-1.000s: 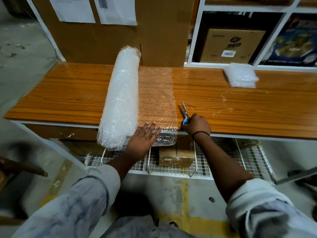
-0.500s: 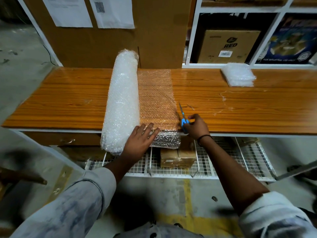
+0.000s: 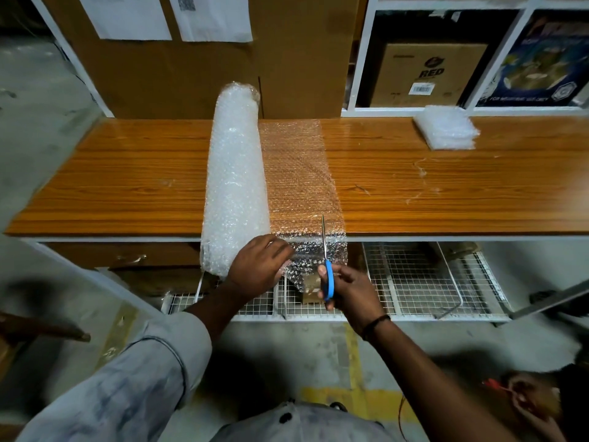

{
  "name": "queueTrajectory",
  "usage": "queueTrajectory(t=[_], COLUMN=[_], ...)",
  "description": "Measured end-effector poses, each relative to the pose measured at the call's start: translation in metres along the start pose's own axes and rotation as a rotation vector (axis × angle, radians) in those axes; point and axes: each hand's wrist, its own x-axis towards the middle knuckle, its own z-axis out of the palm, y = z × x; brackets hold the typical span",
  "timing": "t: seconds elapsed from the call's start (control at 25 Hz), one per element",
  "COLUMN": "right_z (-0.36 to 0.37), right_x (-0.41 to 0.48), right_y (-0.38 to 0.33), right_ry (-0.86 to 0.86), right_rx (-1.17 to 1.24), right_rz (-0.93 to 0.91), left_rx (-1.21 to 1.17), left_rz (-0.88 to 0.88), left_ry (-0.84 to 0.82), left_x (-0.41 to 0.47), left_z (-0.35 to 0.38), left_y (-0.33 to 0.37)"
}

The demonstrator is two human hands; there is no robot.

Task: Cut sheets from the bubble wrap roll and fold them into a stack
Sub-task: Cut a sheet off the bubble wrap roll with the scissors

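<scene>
The right hand curls its fingers round the blue handle of the scissors. The blades show as one thin line pointing away from the person and lie over the near end of the unrolled sheet, inside its right edge. The left hand, knuckles up and fingers bent, grips the same sheet where it hangs over the front edge of the table, just left of the blades and against the near end of the bubble wrap roll.

The roll lies across the wooden table from back to front, and its near end juts past the front edge. The sheet runs off the roll's right side and lies flat on the wood, so the grain shows through it. The stack of folded sheets sits at the table's back edge, well to the right and apart from the roll.

A wire basket sits beneath the table, under the hands. Behind the roll stands a large cardboard panel with two paper sheets fixed to it. To its right is a white shelf holding a box marked RED.
</scene>
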Motion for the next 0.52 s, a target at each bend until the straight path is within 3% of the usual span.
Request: queueTrajectory(t=[0.52], right_z=[0.041], right_x=[-0.048], right_y=[0.035], right_ry=[-0.105], right_rx=[-0.03], right_rz=[0.128], left_rx=[-0.021], left_rz=[0.016], left_ry=[0.045], left_x=[-0.014], left_z=[-0.002], left_y=[-0.011])
